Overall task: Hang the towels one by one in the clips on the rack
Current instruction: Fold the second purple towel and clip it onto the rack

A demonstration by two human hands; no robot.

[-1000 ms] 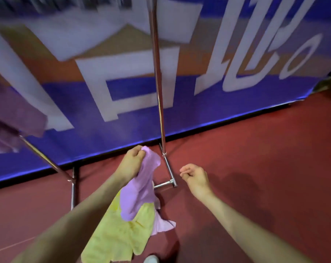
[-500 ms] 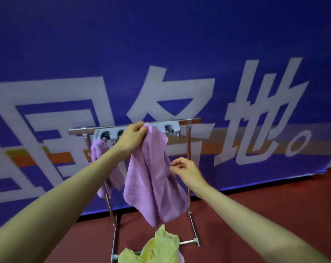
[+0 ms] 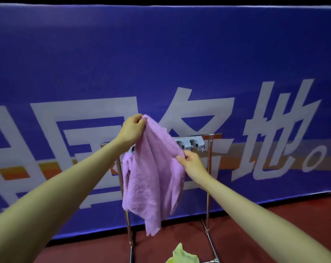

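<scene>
- Behind everything, a blue banner (image 3: 179, 63) with large white characters, standing on a red floor (image 3: 284, 224).
- Held up in front of the rack (image 3: 208, 186): a purple towel (image 3: 157, 177), spread between both hands, the rest drooping freely below.
- Left hand (image 3: 132, 128) pinching one corner high above the bar, probably to lift that edge clear for feeding into a clip.
- Right hand (image 3: 191, 162) gripping the opposite edge lower down, likely to pull the top hem taut.
- Just behind the towel, two free grey clips (image 3: 187, 144) on the bar, close enough to be the probable target.
- Partly hidden on the left, another purple towel (image 3: 127, 164) apparently hanging from a clip already.
- Low at the frame's bottom, a yellow towel (image 3: 181, 256) near the rack's foot, seemingly waiting its turn.
</scene>
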